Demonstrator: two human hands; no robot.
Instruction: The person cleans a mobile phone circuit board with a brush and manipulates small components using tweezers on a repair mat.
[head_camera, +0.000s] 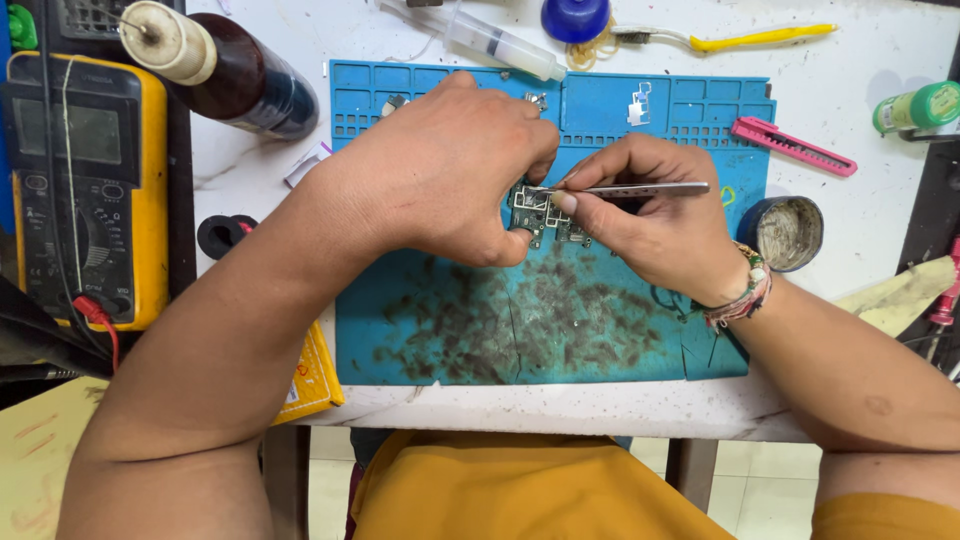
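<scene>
Both hands crowd the circuit board (545, 215) at the middle of the blue mat (560, 330), whose stained near half lies open. A dark bottle (235, 75), a multimeter (85, 180) and a syringe (490, 38) hem the left and far sides; a round tin (787, 232) sits just right.

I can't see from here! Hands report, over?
Left hand pinching small circuit board. Right hand holding tweezers on it. Nothing blocking on blue mat.
</scene>
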